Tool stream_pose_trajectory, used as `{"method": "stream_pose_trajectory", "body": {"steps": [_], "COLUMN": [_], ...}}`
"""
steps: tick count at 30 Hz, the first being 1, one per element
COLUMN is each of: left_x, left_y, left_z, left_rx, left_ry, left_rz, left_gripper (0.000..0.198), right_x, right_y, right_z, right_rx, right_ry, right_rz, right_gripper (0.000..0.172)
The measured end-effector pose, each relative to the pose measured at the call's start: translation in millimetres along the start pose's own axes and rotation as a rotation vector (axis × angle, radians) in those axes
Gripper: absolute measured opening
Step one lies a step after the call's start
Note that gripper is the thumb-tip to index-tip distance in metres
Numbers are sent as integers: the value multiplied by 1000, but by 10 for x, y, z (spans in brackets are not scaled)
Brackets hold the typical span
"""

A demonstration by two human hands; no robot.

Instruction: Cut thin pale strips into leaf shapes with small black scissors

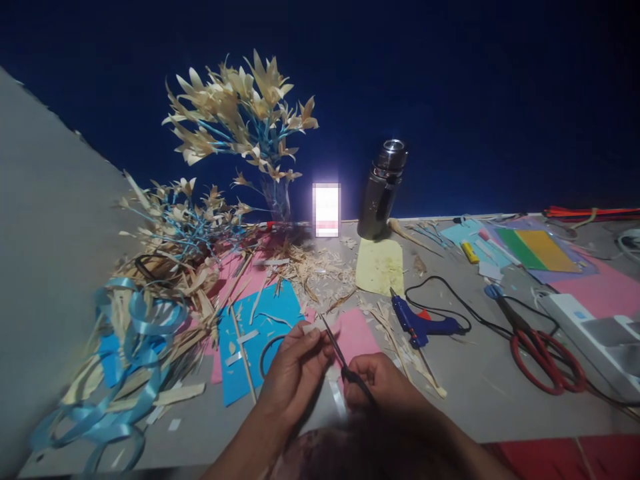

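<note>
My left hand [297, 370] is closed, pinching a small thin pale piece [314, 327] between thumb and fingertips; it resembles the dried husk strips on the table. In my right hand [377, 383] is a pair of dark-handled scissors [341, 355], the blades pointing up and away from me beside the left fingertips. Whether the blades touch the pale piece, I cannot tell. Beneath my hands lie pink paper [357, 333] and, further left, a blue sheet [260, 340] scattered with strips and clippings.
Husk flowers [245, 100] on blue stems stand at the back left, above blue ribbon [155, 313]. A dark flask [383, 193] stands behind yellow paper [380, 267]. To the right are a blue glue gun [423, 323], red-handled scissors [543, 360] and a power strip [595, 343].
</note>
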State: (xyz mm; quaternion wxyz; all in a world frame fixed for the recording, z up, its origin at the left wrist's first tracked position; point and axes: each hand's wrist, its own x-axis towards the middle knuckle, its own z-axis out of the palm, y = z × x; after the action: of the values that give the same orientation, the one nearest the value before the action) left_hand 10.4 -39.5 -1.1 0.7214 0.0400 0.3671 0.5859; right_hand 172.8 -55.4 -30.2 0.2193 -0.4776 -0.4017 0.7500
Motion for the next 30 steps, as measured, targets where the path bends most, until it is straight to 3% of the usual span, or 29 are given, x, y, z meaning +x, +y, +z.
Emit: {"method": "stream_pose_trajectory", "body": {"steps": [9,13,17,19,24,30], "left_x": [-2,-28,-66,-80,-90,-75], "left_y": [-5,20,-3,-33,-71,-144], "left_z": [-28,-19,17,21,-2,2], "left_rx": [37,141,347,405,458,327], "left_ry": [-3,30,-44,-63,-128,-167], "left_rz": [-6,12,0,5,-77,-195], "left_gripper": [25,27,27,28,24,22], "right_x": [-30,-34,-20,-11,18,64], "right_y": [6,-18,-97,-158,-232,-165], "right_z": [7,-28,-59,-53,-9,31], "right_rx": [9,13,178,222,215,207], "right_ry": [-3,24,98,141,217,319], "right_rz": [26,-58,-232,-277,-282,-356], "right_gripper": [15,16,42,47,45,37]}}
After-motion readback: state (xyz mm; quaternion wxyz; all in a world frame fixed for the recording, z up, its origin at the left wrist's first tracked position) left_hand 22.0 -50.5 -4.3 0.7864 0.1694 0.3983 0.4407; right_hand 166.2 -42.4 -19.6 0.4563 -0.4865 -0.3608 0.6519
